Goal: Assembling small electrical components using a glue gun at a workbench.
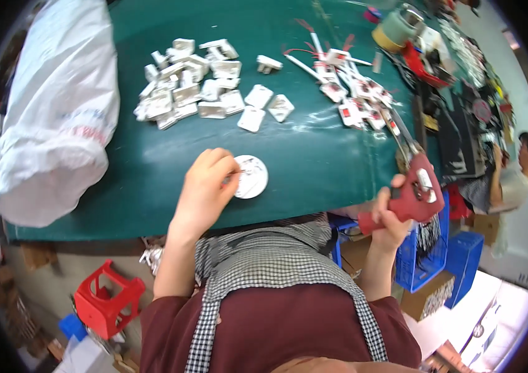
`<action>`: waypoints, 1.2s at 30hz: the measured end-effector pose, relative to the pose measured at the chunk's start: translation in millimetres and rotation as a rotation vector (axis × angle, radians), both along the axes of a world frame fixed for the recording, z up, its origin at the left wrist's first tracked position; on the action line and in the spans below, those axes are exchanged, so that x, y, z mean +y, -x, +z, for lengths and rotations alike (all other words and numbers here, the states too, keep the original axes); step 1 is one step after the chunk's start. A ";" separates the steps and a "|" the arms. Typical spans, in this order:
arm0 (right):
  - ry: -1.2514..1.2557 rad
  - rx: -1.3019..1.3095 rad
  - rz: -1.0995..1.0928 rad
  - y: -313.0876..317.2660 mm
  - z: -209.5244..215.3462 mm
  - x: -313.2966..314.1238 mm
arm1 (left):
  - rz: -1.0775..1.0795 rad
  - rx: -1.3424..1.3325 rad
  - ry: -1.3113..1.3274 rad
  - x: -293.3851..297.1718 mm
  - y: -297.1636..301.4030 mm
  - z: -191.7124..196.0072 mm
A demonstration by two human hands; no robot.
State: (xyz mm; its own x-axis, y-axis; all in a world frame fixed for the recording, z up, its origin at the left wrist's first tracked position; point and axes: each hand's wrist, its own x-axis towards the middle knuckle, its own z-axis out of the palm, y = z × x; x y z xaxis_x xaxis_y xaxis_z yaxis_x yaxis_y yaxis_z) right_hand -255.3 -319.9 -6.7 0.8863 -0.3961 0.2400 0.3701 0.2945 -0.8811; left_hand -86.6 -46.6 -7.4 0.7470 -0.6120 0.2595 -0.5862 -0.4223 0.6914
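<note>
White round disc [251, 176] lies flat on the green table [152, 186] near its front edge, pinched at its left rim by the left hand [207, 181]. The right hand [390, 217], its grip pressed tight round the red handle, holds the red hand tool [414, 193] raised off the table's right corner. The disc could slide under so light a pinch, or the swinging tool could sweep the red-and-white parts [354, 93] off. A pile of white plastic housings [192, 78] sits farther back; a bulging white sack [53, 112] with faint red print lies at left.
</note>
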 end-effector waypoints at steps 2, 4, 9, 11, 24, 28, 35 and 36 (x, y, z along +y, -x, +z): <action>0.175 0.036 -0.048 -45.1 -14.1 32.4 | -0.007 -0.012 0.025 -0.4 0.3 -1.2; 0.558 0.010 0.207 -77.0 -26.8 38.7 | 0.009 0.013 0.040 3.2 1.5 -1.1; 0.605 0.083 0.568 -126.8 -32.6 73.7 | 0.004 0.159 0.138 10.0 -3.9 -4.9; 0.602 0.066 0.572 -125.1 -39.0 76.9 | -0.023 0.160 0.207 14.7 -6.5 -8.7; 0.767 -0.146 0.258 -110.2 -67.8 89.0 | -0.132 0.010 0.225 23.1 -7.7 -3.7; 0.985 -0.166 0.194 -107.4 -55.8 92.9 | -0.013 -0.332 -0.225 5.4 14.9 18.6; 1.059 -0.206 0.149 -110.0 -55.7 89.9 | -0.056 -0.309 -0.301 1.9 -0.2 22.1; 1.044 -0.176 0.152 -107.5 -59.0 89.4 | -0.053 -0.309 -0.304 6.8 -6.4 17.4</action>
